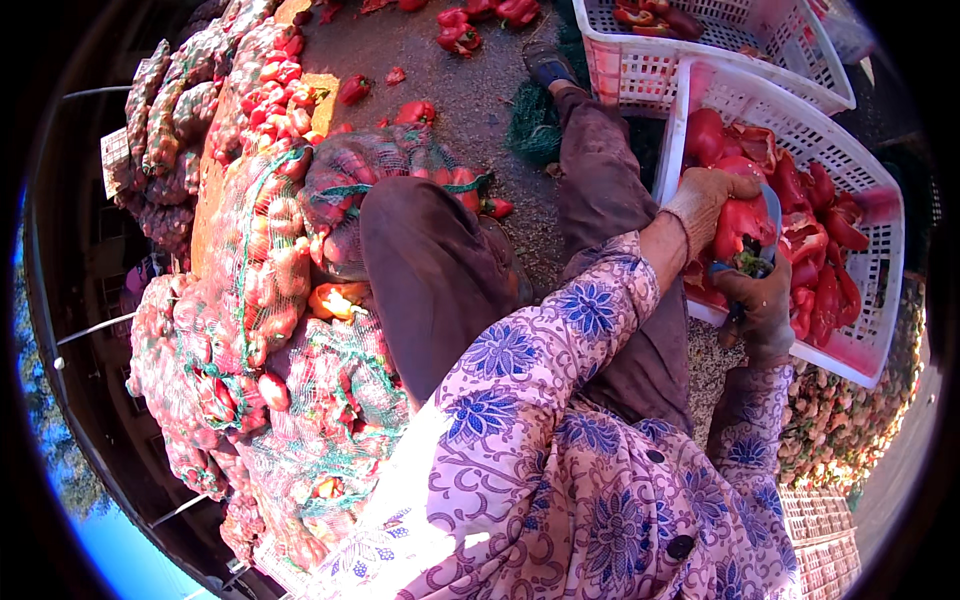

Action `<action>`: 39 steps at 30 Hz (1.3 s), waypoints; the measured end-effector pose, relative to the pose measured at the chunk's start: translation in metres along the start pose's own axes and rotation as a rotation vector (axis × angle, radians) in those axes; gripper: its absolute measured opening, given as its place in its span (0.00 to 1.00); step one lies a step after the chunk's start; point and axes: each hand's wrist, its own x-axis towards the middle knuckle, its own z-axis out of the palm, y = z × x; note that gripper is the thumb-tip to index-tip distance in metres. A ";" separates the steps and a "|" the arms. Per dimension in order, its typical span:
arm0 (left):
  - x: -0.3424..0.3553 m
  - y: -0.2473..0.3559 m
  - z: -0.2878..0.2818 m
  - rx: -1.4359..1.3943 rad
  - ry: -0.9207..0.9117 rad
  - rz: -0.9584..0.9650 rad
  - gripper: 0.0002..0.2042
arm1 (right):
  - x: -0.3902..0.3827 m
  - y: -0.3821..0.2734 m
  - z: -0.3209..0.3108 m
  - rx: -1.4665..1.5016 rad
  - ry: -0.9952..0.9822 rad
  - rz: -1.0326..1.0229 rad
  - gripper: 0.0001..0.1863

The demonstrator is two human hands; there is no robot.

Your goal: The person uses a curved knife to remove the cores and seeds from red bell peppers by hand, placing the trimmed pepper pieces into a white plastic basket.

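Observation:
My left hand point(703, 208), in what looks like a tan glove, is closed round a red bell pepper point(740, 222) over the near side of a white crate point(880, 290). The pepper is cut open, with its dark green stem end point(752, 258) facing my right hand. My right hand point(765, 305) grips a knife whose pale curved blade point(773, 215) bends along the pepper's right side. Part of its dark handle point(734, 325) shows below the fingers. Beneath both hands, cut red pepper pieces point(825, 290) fill much of the crate.
A second white crate point(630, 65) holding a few pieces stands beyond. Green net sacks of peppers point(255, 260) pile up on my left, against my leg. Loose peppers point(460, 38) lie on the ground ahead. A pale heap of scraps point(850, 415) is beside the crate at right.

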 end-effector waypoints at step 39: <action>-0.448 -0.060 -0.333 -0.276 1.167 1.068 0.12 | -0.071 -0.116 0.197 -0.221 -0.374 -0.909 0.33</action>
